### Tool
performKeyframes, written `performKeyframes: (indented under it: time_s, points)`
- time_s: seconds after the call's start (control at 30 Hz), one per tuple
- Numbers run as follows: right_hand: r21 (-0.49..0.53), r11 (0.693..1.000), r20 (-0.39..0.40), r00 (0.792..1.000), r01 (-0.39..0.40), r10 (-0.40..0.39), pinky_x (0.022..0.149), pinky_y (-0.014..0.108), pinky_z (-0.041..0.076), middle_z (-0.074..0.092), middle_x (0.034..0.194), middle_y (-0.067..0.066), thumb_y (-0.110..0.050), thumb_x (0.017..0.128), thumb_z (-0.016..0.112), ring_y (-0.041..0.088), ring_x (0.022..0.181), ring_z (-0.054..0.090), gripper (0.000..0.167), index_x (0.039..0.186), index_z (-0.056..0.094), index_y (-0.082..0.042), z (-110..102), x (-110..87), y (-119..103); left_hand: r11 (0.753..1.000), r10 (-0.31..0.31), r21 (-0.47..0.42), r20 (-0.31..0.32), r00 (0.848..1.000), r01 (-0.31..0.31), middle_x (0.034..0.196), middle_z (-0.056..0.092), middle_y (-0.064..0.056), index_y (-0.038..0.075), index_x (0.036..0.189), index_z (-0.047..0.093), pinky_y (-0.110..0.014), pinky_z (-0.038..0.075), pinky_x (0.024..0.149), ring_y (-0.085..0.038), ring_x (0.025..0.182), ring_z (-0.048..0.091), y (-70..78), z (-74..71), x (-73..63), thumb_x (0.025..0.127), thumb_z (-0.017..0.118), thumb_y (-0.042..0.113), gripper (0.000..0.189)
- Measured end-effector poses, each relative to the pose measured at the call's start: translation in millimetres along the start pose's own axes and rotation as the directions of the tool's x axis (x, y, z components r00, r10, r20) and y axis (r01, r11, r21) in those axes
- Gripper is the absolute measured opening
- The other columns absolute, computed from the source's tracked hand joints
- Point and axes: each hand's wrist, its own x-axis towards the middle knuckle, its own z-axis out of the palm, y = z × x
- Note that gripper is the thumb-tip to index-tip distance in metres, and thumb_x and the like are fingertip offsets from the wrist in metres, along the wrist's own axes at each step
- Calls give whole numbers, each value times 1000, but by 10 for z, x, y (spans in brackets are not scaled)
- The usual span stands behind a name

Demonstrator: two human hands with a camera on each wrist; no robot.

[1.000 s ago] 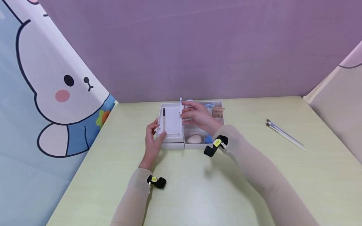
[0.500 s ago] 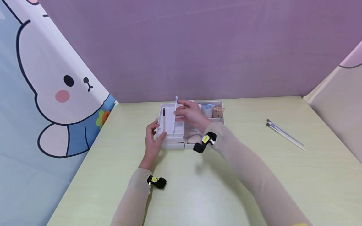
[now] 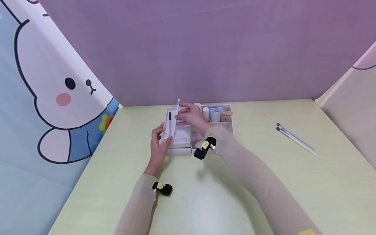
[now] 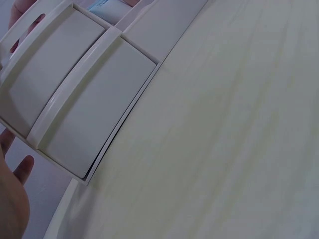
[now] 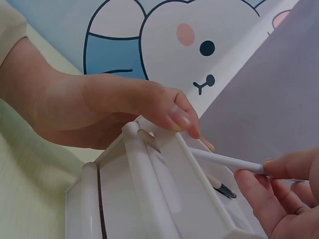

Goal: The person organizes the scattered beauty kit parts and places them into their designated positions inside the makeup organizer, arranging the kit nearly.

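Observation:
My right hand (image 3: 192, 118) pinches a slim white pen-like stick (image 3: 178, 105) near its upper end. The stick slants down into the top tray of a white organizer box (image 3: 180, 151); whether its lower end touches the tray is hard to tell. Beside it in the tray lies a dark-tipped makeup brush (image 3: 169, 124). My left hand (image 3: 158, 147) holds the box's left side, and in the right wrist view its thumb (image 5: 180, 118) lies over the tray's rim. Two drawer fronts (image 4: 97, 107) show below the tray in the left wrist view.
In the box's right half stand a white-capped bottle (image 3: 205, 112), a blue-and-white tube (image 3: 215, 115) and a beige tube (image 3: 226, 116). My right forearm partly covers a pale sponge (image 3: 198, 144). Two makeup brushes (image 3: 296, 140) lie on the table (image 3: 264, 182) at right.
My right hand has moved left over the tray with the white stick, which now leans closer to the dark-tipped brush. The bottle and tubes have come into fuller view. My left hand stays put.

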Motion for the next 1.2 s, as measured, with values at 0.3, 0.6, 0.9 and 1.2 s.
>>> performKeyframes:
  time_s: [0.3,0.6,0.9,1.2]
  points:
    - [-143,990,14,1000,9,-7,67,34,58,61,105,24,16,84,65,20,72,64,65,145,45,2,75,-5,6,1000,-13,3,-4,1000,13,146,42,-31,-18,117,43,-34,32,99,-42,131,40,12,2,0,88,62,-5,37]
    - [-258,966,61,998,-13,30,66,33,58,59,94,15,16,82,66,23,66,66,73,148,39,2,83,-21,-31,1000,-21,6,-9,1000,21,145,43,-30,-18,116,43,-40,31,100,-41,133,39,9,0,3,87,62,-6,37]
    - [-341,940,75,997,0,27,68,32,58,64,99,18,11,83,70,26,73,69,66,144,45,1,76,-35,-51,999,-46,11,-4,999,46,147,42,-28,-17,117,43,-30,31,98,-39,134,38,15,3,7,88,61,-5,36]
    - [-340,940,84,996,-5,36,69,31,58,64,99,16,8,84,71,23,70,69,63,142,48,-1,57,-15,-41,998,-65,5,1,998,65,148,41,-27,-16,118,43,-42,29,101,-39,135,37,8,2,15,89,61,-4,36]
